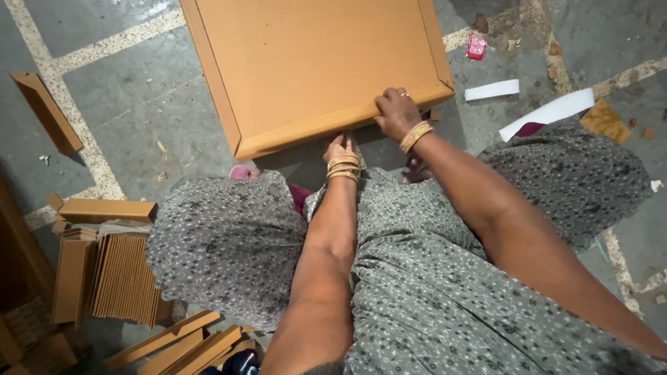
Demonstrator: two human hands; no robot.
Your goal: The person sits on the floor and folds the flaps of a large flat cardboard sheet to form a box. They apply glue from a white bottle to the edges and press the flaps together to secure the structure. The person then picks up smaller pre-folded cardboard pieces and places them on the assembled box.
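Right hand [396, 113] is closed over the near rim of the cardboard tray [313, 62], fingers curled on top of the folded edge close to the tray's near right corner. Left hand [340, 148] sits just under that same near rim, fingertips tucked beneath the edge (how firmly it grips cannot be told, as the rim hides the fingers). Both wrists carry gold bangles [415, 135]. The tray lies flat on the grey floor [132, 97], directly beyond both hands, open side up. Right of the tray lie white paper strips [549, 111] and a small red scrap [476, 46]. Left of and nearer than the tray stands a stack of corrugated cardboard pieces [121, 278], with loose cardboard strips [174, 344] just beside it.
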